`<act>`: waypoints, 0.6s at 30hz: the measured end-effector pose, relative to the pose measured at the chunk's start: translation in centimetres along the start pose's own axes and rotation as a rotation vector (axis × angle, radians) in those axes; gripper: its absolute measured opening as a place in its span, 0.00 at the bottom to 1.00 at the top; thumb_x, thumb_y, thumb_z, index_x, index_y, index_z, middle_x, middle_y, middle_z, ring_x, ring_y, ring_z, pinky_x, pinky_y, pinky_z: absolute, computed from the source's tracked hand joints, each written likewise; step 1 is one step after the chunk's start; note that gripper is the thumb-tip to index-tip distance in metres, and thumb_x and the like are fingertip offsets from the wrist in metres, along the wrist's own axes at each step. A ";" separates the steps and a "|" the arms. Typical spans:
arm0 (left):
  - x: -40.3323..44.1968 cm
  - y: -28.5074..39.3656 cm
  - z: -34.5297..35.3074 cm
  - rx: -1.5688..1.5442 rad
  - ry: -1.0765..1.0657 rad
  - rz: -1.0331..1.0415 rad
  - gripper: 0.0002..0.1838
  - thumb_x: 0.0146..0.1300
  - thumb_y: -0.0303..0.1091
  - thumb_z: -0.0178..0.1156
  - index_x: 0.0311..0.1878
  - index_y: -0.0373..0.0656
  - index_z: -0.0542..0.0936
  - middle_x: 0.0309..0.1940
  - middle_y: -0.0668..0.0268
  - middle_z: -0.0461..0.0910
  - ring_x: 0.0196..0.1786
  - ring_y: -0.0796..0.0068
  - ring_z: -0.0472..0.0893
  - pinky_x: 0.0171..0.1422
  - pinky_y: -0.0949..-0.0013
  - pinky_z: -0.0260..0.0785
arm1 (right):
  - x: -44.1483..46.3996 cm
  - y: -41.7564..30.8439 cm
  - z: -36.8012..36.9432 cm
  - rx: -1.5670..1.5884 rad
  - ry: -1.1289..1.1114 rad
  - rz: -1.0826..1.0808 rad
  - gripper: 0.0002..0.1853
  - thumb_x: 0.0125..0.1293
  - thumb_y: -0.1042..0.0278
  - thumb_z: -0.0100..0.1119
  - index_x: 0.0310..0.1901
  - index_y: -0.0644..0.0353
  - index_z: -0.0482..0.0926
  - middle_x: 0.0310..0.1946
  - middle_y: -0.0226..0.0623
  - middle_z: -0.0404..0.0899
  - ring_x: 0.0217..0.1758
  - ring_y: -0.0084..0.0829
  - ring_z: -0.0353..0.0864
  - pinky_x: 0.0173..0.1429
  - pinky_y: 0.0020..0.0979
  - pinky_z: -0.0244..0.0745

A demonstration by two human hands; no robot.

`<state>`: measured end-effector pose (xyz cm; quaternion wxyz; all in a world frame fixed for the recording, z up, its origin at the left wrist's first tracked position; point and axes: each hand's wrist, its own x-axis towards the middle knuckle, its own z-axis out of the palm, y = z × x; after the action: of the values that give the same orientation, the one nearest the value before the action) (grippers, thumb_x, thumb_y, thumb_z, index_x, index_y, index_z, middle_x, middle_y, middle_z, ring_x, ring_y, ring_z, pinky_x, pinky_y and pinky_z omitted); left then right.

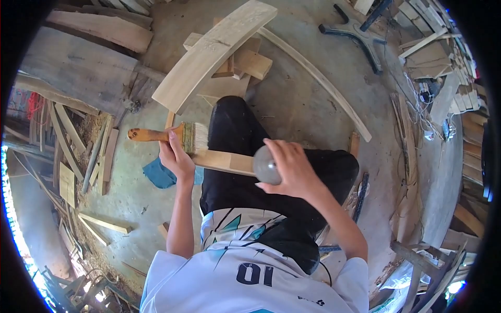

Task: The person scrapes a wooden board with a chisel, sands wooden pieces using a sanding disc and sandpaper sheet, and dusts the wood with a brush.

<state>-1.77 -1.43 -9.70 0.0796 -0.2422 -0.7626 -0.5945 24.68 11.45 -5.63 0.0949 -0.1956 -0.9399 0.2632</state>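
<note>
Grey concrete floor (297, 109) spans upper centre. Left grip (176, 159) pinches a wooden-handled, pale-bristled brush (189, 138); right grip (292, 169) curls around a rounded grey object (264, 166); slackening could drop it.

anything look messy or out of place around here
Yes: white cords at the right run in a loose tangle beside stacked wood pieces, and what looks like a blue cloth lies on the floor near the left hand.

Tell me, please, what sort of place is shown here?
Probably a woodworking shop. A wide, curved board lies ahead, loose wooden strips are scattered off to the left, and the left hand holds a brush.
</note>
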 end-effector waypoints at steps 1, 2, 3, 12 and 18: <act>0.0 0.1 0.1 0.025 -0.009 0.008 0.17 0.79 0.40 0.51 0.47 0.38 0.83 0.30 0.62 0.80 0.33 0.72 0.76 0.40 0.66 0.68 | 1.0 -0.8 0.8 0.020 0.030 -0.016 0.53 0.53 0.38 0.72 0.71 0.68 0.62 0.61 0.55 0.71 0.64 0.52 0.73 0.70 0.50 0.64; 0.0 0.3 0.2 0.056 -0.006 0.034 0.17 0.79 0.41 0.51 0.47 0.38 0.83 0.28 0.62 0.79 0.31 0.72 0.75 0.38 0.66 0.66 | 2.1 -1.7 1.6 0.041 0.060 -0.033 0.53 0.53 0.37 0.72 0.70 0.68 0.62 0.60 0.55 0.71 0.63 0.52 0.74 0.69 0.51 0.65; 0.0 0.3 0.2 0.050 -0.007 0.039 0.17 0.79 0.41 0.51 0.47 0.38 0.83 0.28 0.62 0.79 0.31 0.72 0.75 0.38 0.66 0.66 | 3.3 -2.6 2.3 0.071 0.071 -0.042 0.53 0.54 0.36 0.71 0.70 0.69 0.62 0.59 0.54 0.71 0.63 0.52 0.73 0.68 0.49 0.65; 0.0 0.0 -0.9 0.061 0.016 -0.017 0.17 0.79 0.42 0.51 0.47 0.38 0.82 0.26 0.65 0.77 0.29 0.75 0.73 0.35 0.67 0.63 | 3.4 -1.6 0.1 0.265 -0.059 -0.105 0.51 0.50 0.44 0.76 0.71 0.62 0.63 0.60 0.52 0.72 0.62 0.52 0.75 0.68 0.48 0.68; -0.3 0.3 -0.1 0.153 -0.034 0.038 0.13 0.77 0.38 0.53 0.46 0.42 0.84 0.31 0.59 0.83 0.33 0.59 0.79 0.42 0.59 0.68 | 1.4 1.2 -2.3 0.168 -0.135 -0.010 0.51 0.46 0.46 0.81 0.71 0.57 0.67 0.60 0.48 0.75 0.64 0.48 0.77 0.72 0.48 0.66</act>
<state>-1.35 -1.58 -9.51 0.0961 -0.2597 -0.8023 -0.5288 24.42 14.03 -4.26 0.0487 -0.1642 -0.9198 0.3530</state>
